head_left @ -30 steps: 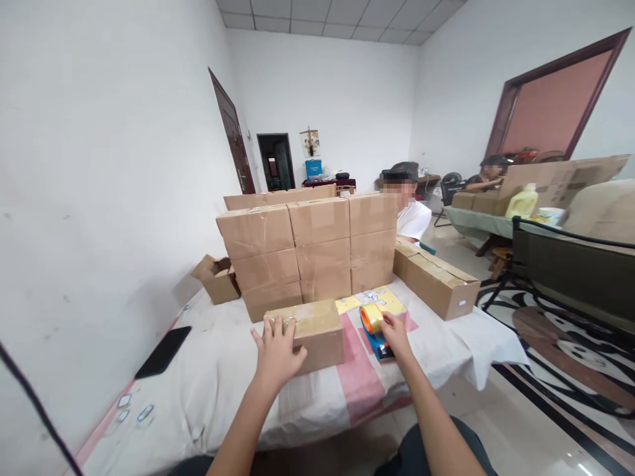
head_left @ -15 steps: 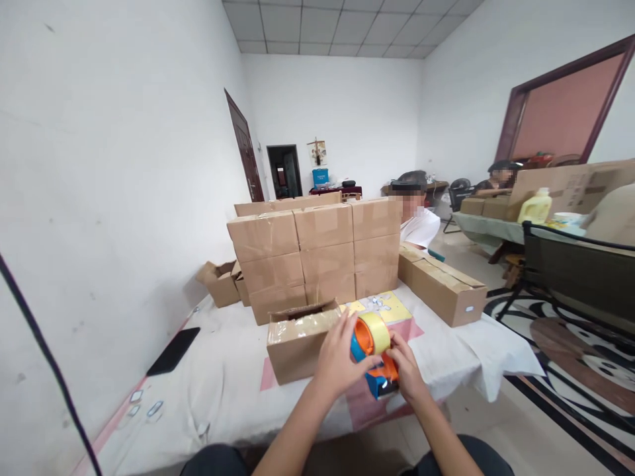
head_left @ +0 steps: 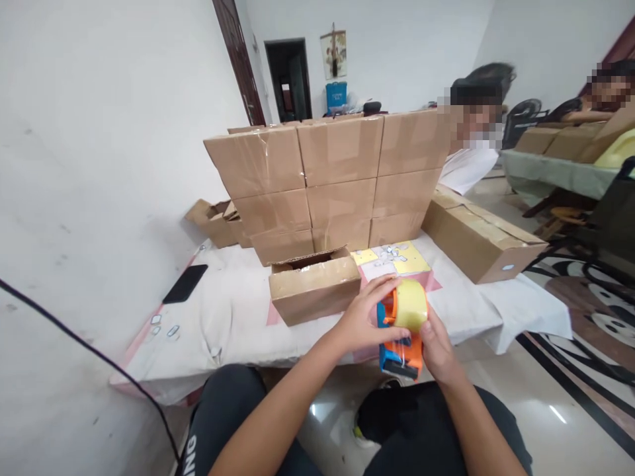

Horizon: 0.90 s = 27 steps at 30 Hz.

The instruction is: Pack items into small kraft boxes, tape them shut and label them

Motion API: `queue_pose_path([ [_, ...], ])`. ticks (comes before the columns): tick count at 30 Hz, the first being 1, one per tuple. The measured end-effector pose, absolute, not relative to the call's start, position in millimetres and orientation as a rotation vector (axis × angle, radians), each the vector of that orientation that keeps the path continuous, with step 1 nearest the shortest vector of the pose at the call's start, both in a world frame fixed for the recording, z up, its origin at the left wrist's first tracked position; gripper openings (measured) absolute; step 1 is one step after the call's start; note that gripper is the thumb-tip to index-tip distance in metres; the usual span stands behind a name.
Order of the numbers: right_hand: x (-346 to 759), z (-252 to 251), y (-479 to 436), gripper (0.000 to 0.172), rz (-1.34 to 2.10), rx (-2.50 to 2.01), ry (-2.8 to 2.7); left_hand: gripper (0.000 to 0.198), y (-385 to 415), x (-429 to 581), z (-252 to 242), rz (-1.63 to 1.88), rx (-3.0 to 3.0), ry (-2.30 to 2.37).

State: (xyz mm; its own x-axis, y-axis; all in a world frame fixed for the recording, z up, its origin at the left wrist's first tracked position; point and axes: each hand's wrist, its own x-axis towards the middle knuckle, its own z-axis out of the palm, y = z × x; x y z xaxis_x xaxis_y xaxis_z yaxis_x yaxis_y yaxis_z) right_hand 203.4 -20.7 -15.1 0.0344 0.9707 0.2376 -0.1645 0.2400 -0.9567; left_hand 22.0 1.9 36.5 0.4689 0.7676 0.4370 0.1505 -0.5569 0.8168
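Note:
A tape dispenser (head_left: 403, 354) with orange and blue sides carries a roll of yellowish packing tape (head_left: 413, 305). My left hand (head_left: 364, 316) grips it from the left, fingers over the top and thumb across the front of the roll. On the other side my right hand (head_left: 439, 347) is closed against the dispenser, its thumb at the roll's edge. Both hands hold it above the table's near edge. Just beyond and to the left stands a small cardboard box (head_left: 315, 291) with its top flap raised; its inside is mostly hidden.
Stacked taped cartons (head_left: 342, 152) form a wall behind the small box. A long carton (head_left: 489, 235) lies at the right, a black phone (head_left: 185, 284) at the left. An open carton (head_left: 213, 225) sits against the wall. A person (head_left: 476, 119) is behind the stack.
My view has tilted downward and come closer. The dispenser has turned in my hands, so the roll's tape face now points toward me, and it sits nearer the table's front edge.

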Motion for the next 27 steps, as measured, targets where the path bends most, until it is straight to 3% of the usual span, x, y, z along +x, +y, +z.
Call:
queue_pose_path([
  [3,204.9,-9.8,-15.6,0.054,0.963,-1.015,-1.092,0.090,-8.6,41.2,24.4,1.086,1.713,0.882],
  [5,204.6,-9.5,-11.1,0.055,0.828,-1.032,-1.016,0.066,-18.9,56.9,11.0,1.091,1.537,1.063],
  [7,204.8,-11.3,-6.8,0.056,0.727,-1.036,-0.971,0.029,-28.7,69.6,-0.6,1.114,1.495,1.157],
  [9,206.5,-14.5,-3.3,0.057,0.648,-1.063,-0.991,0.010,-36.0,76.5,-4.9,1.177,1.518,1.170],
  [16,215.4,-22.4,10.6,0.055,0.441,-1.058,-1.236,0.028,-51.4,75.8,16.7,1.162,1.207,1.126],
  [27,193.7,-15.8,23.8,0.049,0.726,-1.070,-0.696,0.048,-49.4,62.2,-26.3,1.055,1.149,1.124],
])
